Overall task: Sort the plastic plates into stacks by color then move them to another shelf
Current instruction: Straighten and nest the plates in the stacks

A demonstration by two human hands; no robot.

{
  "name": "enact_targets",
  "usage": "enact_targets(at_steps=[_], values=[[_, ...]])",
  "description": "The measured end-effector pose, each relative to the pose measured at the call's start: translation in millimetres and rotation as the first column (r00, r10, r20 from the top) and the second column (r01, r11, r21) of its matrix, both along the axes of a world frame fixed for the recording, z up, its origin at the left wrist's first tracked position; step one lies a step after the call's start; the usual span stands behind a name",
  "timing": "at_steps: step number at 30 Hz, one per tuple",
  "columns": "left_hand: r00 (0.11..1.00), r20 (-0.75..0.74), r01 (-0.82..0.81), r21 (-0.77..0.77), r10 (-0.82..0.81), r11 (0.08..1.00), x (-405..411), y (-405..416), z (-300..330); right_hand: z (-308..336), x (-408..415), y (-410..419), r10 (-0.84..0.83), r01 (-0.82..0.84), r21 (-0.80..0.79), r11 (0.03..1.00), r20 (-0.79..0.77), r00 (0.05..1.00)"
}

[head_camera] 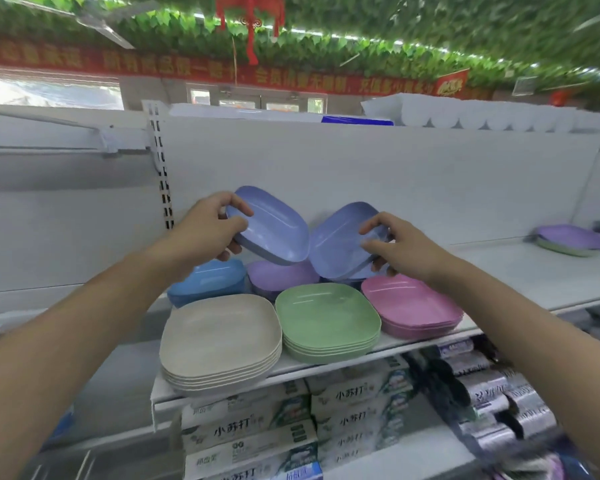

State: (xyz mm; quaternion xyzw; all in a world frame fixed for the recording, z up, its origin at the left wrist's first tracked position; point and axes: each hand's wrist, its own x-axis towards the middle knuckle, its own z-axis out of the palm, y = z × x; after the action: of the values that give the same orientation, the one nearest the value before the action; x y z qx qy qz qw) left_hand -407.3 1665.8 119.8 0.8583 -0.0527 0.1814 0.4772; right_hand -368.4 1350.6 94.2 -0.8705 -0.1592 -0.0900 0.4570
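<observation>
Hands (205, 226) (400, 245) raised, fingers gripping tilted periwinkle plates (274, 226) (340, 244) above shelf (534, 271).

Three plate stacks (328, 322) line the shelf (520, 271) front, more stacks (281, 275) behind them, boxes (357, 407) on the shelf below.

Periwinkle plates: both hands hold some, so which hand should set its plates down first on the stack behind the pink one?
Right, probably. The right hand holds its periwinkle plates just above that back stack, beside the pink stack; the left hand holds its own higher and farther left.
</observation>
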Motion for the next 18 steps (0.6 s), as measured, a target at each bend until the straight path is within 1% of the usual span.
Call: enact_targets(at_steps=[4, 9, 11, 14, 16, 17, 18], values=[[0.998, 0.008, 0.067, -0.018, -0.067, 0.998, 10.8, -22.8, 2.6, -5.0, -3.7, -27.8, -0.095, 0.095, 0.002, 0.996, -0.005, 0.996], [0.996, -0.005, 0.092, -0.035, -0.092, 0.995, 25.0, -49.4, 0.9, -13.4, 5.5, -42.0, -0.161, 0.161, -0.004, 0.987, -0.055, 0.985], [0.996, -0.014, 0.088, -0.029, -0.088, 0.996, 30.8, -58.3, -1.5, -16.3, 14.4, -39.0, -0.165, 0.165, -0.010, 0.986, -0.085, 0.983], [0.997, -0.028, 0.075, -0.022, -0.076, 0.997, 40.1, -70.5, -5.2, -22.3, 38.8, -34.5, -0.170, 0.162, -0.080, 0.983, -0.102, 0.980], [0.997, -0.046, 0.059, -0.026, -0.060, 0.998, 46.7, -76.0, -7.3, -23.1, 53.2, -29.6, -0.135, 0.127, -0.068, 0.990, -0.132, 0.982], [0.997, -0.056, 0.048, -0.029, -0.049, 0.998, 49.8, -78.6, -8.1, -23.3, 59.2, -27.9, -0.116, 0.104, -0.091, 0.990, -0.137, 0.984], [0.997, -0.065, 0.035, -0.028, -0.037, 0.999, 52.9, -80.9, -8.9, -22.8, 63.3, -26.8, -0.104, 0.083, -0.152, 0.985, -0.134, 0.986]])
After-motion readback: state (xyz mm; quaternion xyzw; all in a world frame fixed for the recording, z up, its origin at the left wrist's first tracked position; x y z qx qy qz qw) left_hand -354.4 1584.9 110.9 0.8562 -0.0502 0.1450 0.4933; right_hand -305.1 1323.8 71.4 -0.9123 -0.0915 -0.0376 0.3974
